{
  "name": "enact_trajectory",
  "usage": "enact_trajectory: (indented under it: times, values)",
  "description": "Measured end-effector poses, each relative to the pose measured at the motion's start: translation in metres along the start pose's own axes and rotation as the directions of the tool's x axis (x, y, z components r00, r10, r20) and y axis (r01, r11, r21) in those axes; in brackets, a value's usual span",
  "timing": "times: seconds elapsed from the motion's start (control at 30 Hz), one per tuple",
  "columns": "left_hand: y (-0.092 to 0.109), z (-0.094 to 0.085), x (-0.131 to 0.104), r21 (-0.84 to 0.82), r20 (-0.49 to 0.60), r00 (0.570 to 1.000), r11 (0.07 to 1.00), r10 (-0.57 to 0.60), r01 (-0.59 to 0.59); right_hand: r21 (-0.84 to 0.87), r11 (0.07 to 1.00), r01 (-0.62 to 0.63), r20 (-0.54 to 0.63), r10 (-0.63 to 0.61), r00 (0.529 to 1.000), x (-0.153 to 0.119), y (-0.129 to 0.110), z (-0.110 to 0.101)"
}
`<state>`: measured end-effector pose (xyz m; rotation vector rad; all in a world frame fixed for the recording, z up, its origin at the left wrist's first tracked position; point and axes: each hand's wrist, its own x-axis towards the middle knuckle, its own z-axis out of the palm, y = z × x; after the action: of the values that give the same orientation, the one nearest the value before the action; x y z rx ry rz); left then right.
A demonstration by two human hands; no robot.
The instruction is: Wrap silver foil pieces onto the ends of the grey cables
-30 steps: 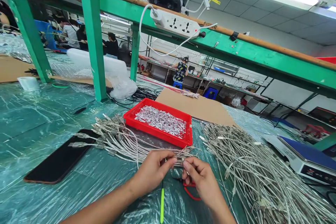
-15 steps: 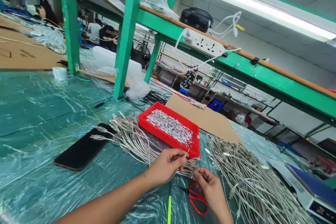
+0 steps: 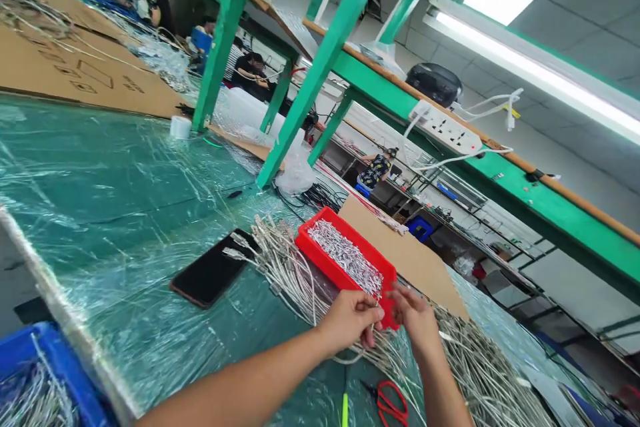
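My left hand (image 3: pixel 350 320) and my right hand (image 3: pixel 416 317) meet at the near corner of a red tray (image 3: pixel 320 255) filled with small silver metal parts (image 3: pixel 345 257). Both pinch the end of a thin silver cable (image 3: pixel 367 350) between their fingertips, and the cable trails down toward me. A bundle of similar silver cables (image 3: pixel 283 260) lies to the left of the tray, and a larger heap of them (image 3: pixel 480 367) spreads to the right. Red-handled scissors (image 3: pixel 390 403) and a yellow-green pen (image 3: pixel 345 410) lie on the table just below my hands.
A black phone (image 3: pixel 210 273) lies left of the cables on the plastic-covered green table (image 3: pixel 110 187). A blue bin (image 3: pixel 40 373) sits at the lower left. Green frame posts (image 3: pixel 310 87) rise behind, with a power strip (image 3: pixel 445 130) on the shelf. Cardboard (image 3: pixel 405 257) lies behind the tray. People work in the background.
The view has swung left and tilted. My hands have risen from the table up to the tray's near corner, still close together on a cable.
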<state>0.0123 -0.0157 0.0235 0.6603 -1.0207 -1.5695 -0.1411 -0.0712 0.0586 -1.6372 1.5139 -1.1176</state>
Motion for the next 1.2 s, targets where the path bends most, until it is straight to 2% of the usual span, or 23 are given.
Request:
enact_trajectory:
  times: [0.07,0.13,0.23,0.3,0.4,0.53,0.6,0.67,0.77,0.83,0.9,1.0,1.07,1.2]
  values:
    - [0.003,-0.004,0.004,-0.038,-0.038,0.999,0.999,0.014,-0.016,0.061,0.996,-0.062,0.132,0.054,0.99,-0.027,0.001,0.01]
    - [0.005,-0.008,0.006,-0.051,-0.081,0.997,0.998,0.018,-0.022,0.183,0.964,-0.191,0.316,0.126,0.94,-0.054,0.003,0.021]
    - [0.007,-0.015,0.008,-0.024,-0.162,0.986,0.999,0.037,-0.042,0.132,0.976,-0.174,0.459,0.096,0.883,-0.082,0.005,0.037]
    - [0.01,-0.019,0.008,0.005,-0.204,0.976,0.997,0.073,-0.074,0.065,0.991,-0.121,0.49,0.074,0.869,-0.091,0.005,0.046]
    - [0.02,-0.028,0.01,0.026,-0.24,0.963,0.992,0.123,-0.121,0.051,0.992,-0.117,0.492,0.077,0.867,-0.095,-0.004,0.053]
    - [0.041,-0.048,0.015,-0.009,-0.34,0.929,0.987,0.145,-0.157,0.066,0.992,-0.108,0.478,0.063,0.876,-0.092,-0.039,0.042]
    - [0.052,-0.061,0.018,-0.032,-0.398,0.904,0.983,0.155,-0.182,0.083,0.993,-0.084,0.456,0.037,0.889,-0.093,-0.064,0.023]
    - [0.06,-0.071,0.02,-0.044,-0.463,0.871,0.978,0.163,-0.206,0.155,0.988,-0.03,0.374,-0.03,0.927,-0.095,-0.088,-0.005]
    - [0.065,-0.078,0.024,-0.042,-0.536,0.831,0.978,0.148,-0.202,0.262,0.959,0.103,0.106,-0.135,0.985,-0.096,-0.119,-0.062]
    - [0.065,-0.075,0.025,-0.029,-0.563,0.813,0.981,0.144,-0.194,0.276,0.942,0.192,-0.056,-0.183,0.981,-0.093,-0.135,-0.103]
    - [0.063,-0.069,0.024,0.003,-0.552,0.817,0.981,0.165,-0.196,0.255,0.921,0.296,-0.261,-0.229,0.938,-0.085,-0.146,-0.142]
    - [0.059,-0.061,0.023,0.072,-0.47,0.874,0.992,0.123,-0.101,0.192,0.945,0.267,-0.415,-0.168,0.894,-0.059,-0.155,-0.19]
    - [0.056,-0.059,0.024,0.115,-0.472,0.88,0.993,0.06,-0.006,0.172,0.946,0.275,-0.499,-0.157,0.852,-0.035,-0.155,-0.215]
    - [0.054,-0.058,0.028,0.195,-0.511,0.859,0.971,-0.018,0.137,0.133,0.931,0.34,-0.676,-0.166,0.718,0.004,-0.145,-0.266]
